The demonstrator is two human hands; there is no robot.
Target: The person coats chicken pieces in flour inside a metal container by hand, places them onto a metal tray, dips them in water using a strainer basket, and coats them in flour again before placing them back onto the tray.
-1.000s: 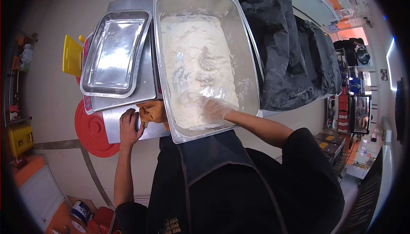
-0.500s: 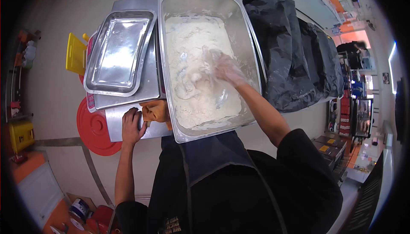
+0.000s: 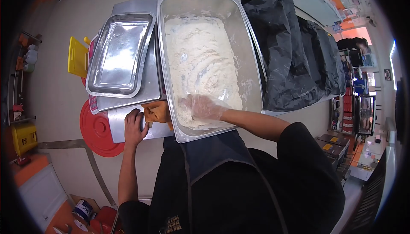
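Note:
A deep steel pan (image 3: 250,69) holds a layer of white, flour-like powder (image 3: 198,42). My right hand (image 3: 207,108), in a clear plastic glove, is down in this powder at the pan's near end. Its fingertips are blurred and partly sunk, so whether they grip anything is hidden. Curved furrows mark the powder beyond it. My bare left hand (image 3: 134,125) rests on the metal table (image 3: 117,127) left of the pan, fingers stretched forward. Its thumb lies against a crumpled orange-brown cloth (image 3: 157,112).
A shallow steel tray (image 3: 117,59) lies on a larger flat metal tray (image 3: 151,80) at the left. Black plastic sheeting (image 3: 282,59) covers what stands on the right. Below the table's left side is a round red lid (image 3: 98,127). Another person (image 3: 352,44) stands far right.
My right hand has swept toward me and to the left through the powder, leaving curved furrows. The pale lump seen before is out of sight. My left hand stays by the cloth.

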